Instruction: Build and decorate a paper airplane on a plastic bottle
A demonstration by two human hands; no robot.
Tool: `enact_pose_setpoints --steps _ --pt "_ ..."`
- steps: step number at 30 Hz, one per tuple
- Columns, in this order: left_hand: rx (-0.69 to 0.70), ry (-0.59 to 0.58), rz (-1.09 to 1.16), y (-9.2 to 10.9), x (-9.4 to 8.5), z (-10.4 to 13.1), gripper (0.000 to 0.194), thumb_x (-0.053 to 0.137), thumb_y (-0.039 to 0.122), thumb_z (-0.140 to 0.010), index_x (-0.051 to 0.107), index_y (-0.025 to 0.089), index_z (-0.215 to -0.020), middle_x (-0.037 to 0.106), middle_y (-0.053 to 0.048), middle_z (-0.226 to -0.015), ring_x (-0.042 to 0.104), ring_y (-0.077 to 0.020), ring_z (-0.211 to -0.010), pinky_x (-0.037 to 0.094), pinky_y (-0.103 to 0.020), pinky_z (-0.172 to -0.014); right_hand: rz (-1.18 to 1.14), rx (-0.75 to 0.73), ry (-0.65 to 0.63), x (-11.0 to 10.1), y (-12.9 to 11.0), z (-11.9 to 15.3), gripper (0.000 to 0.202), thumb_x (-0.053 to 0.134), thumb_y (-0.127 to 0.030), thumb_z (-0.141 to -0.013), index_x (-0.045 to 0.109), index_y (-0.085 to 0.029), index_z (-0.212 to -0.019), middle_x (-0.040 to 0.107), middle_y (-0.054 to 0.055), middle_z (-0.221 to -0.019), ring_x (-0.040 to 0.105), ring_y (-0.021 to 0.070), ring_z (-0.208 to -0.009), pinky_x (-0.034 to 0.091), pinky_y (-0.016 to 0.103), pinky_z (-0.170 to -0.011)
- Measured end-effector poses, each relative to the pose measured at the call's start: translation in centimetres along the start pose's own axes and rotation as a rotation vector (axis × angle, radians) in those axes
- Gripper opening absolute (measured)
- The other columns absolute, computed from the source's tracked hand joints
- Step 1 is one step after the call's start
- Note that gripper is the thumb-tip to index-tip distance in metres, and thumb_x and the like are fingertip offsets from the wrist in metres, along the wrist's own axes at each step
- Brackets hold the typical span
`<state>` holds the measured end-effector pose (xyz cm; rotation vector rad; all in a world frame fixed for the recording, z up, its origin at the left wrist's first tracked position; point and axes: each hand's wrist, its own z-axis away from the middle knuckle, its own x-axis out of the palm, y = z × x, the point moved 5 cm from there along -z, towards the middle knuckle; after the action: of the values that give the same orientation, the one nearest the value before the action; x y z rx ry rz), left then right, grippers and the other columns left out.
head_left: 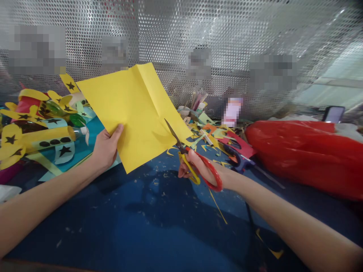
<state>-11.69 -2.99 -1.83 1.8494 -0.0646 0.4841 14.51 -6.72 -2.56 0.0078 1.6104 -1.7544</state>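
Observation:
My left hand (106, 147) pinches the lower left edge of a yellow paper sheet (133, 109), held up tilted above the blue table (127, 226). The sheet has a fold line running down its right part. My right hand (198, 168) grips scissors (188, 156) with red and yellow handles. Their blades are open and sit at the sheet's lower right edge, inside a short cut.
Yellow paper crafts with black stars (36, 128) crowd the left side. Colored paper scraps (215, 138) and a cup of tools (195, 107) lie behind the scissors. A red plastic bag (306, 155) fills the right; a phone (334, 114) lies beyond it. Perforated metal wall (181, 34) behind.

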Motion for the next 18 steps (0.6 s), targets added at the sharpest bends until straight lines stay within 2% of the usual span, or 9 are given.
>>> enact_pose_setpoints --steps 8,15,18 --pt "-0.001 -0.002 -0.022 0.29 0.07 0.11 0.018 0.079 0.035 -0.075 0.073 0.026 -0.090 0.076 -0.001 -0.103 0.069 -0.0278 -0.106 0.062 -0.040 -0.085 -0.167 0.038 -0.017 0.19 0.30 -0.17 0.071 0.034 -0.088 -0.076 0.051 -0.019 -0.076 0.066 0.011 -0.082 0.067 0.0226 -0.081 0.054 0.038 -0.081" --pt "-0.030 -0.013 0.016 -0.03 0.33 0.42 0.020 0.078 0.031 -0.074 0.073 0.022 -0.091 0.077 -0.004 -0.101 0.071 -0.0284 -0.102 0.061 -0.040 -0.086 -0.201 0.013 -0.016 0.40 0.09 -0.13 0.077 0.035 -0.096 -0.064 0.049 -0.020 -0.074 0.064 0.010 -0.080 0.067 0.0231 -0.083 0.055 0.039 -0.085" --pt "-0.035 -0.015 0.022 0.00 0.40 0.50 0.019 0.077 0.030 -0.075 0.073 0.022 -0.092 0.076 -0.005 -0.103 0.070 -0.0288 -0.105 0.060 -0.041 -0.088 -0.130 -0.014 0.018 0.35 0.44 -0.40 0.076 0.030 -0.095 -0.067 0.046 -0.021 -0.071 0.062 0.007 -0.073 0.066 0.0221 -0.075 0.056 0.038 -0.076"
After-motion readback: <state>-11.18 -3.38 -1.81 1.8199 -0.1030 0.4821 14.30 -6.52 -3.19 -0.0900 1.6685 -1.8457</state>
